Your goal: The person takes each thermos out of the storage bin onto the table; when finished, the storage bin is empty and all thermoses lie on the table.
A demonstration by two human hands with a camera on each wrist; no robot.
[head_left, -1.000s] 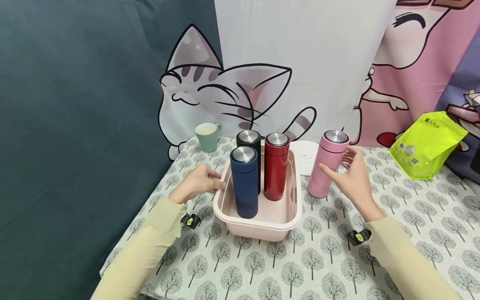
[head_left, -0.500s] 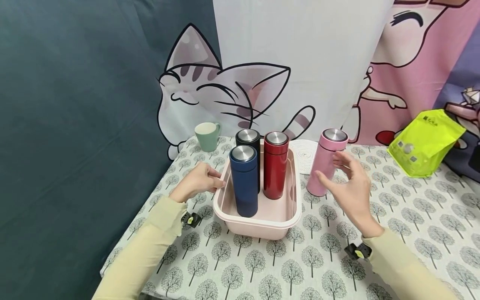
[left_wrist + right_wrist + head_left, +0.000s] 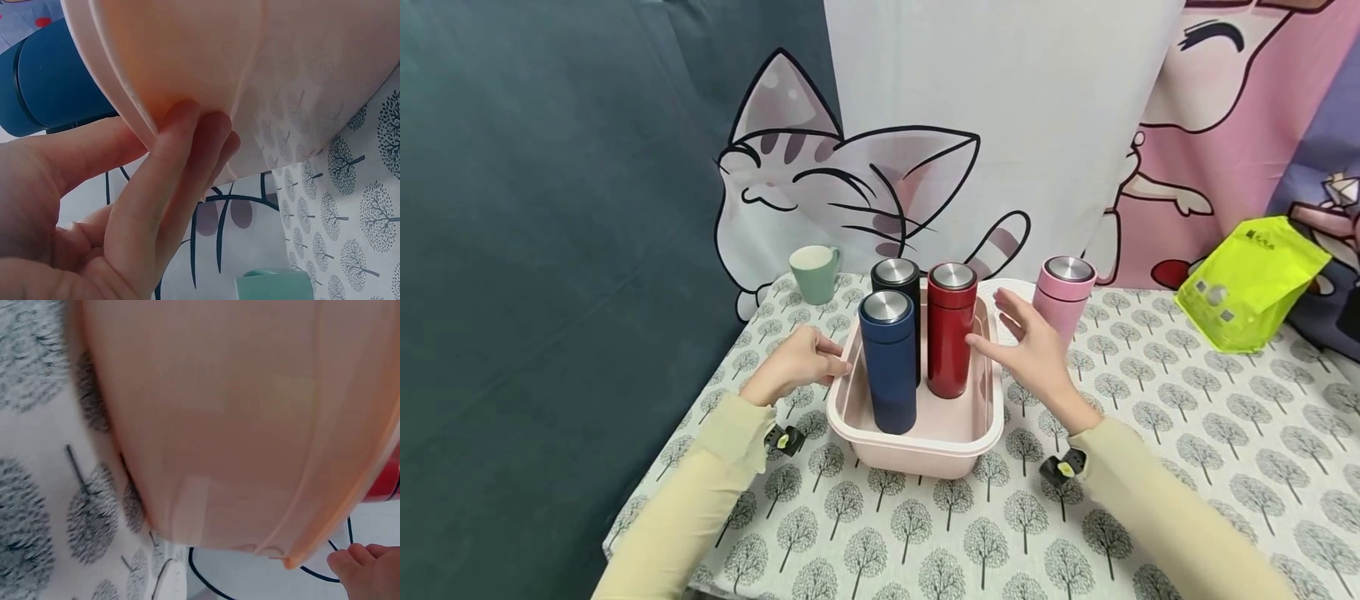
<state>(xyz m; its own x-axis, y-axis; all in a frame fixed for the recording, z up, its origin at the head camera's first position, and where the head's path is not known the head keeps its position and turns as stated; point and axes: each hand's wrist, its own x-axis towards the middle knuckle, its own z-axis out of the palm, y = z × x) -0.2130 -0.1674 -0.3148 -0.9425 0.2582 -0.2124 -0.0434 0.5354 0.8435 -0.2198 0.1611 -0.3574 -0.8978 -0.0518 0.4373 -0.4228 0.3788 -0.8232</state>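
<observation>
My left hand (image 3: 801, 362) pinches the left rim of a pale pink plastic basin (image 3: 917, 460); in the left wrist view its fingers lie against the outer wall and the thumb reaches over the rim. Inside the basin stand three upright thermos bottles with silver-topped lids: a blue thermos (image 3: 891, 375), a black thermos (image 3: 904, 275) partly hidden behind it, and a red thermos (image 3: 951, 342). Over the basin's right rim, my right hand (image 3: 1030, 354) is spread, thumb close to the red thermos and nothing held. A pink thermos (image 3: 1063, 304) stands outside on the right, its lower part hidden by that hand.
A green mug (image 3: 815, 275) stands at the back left of the tree-print tablecloth (image 3: 850, 533). Behind the right hand lies a white round mat (image 3: 1011, 287), mostly covered. A lime-green pouch (image 3: 1247, 283) is at the far right, and a printed curtain hangs behind.
My right hand has let go of the pink thermos, leaving it standing on the cloth, and has moved left to the red thermos. The left hand has stayed at the basin's rim.
</observation>
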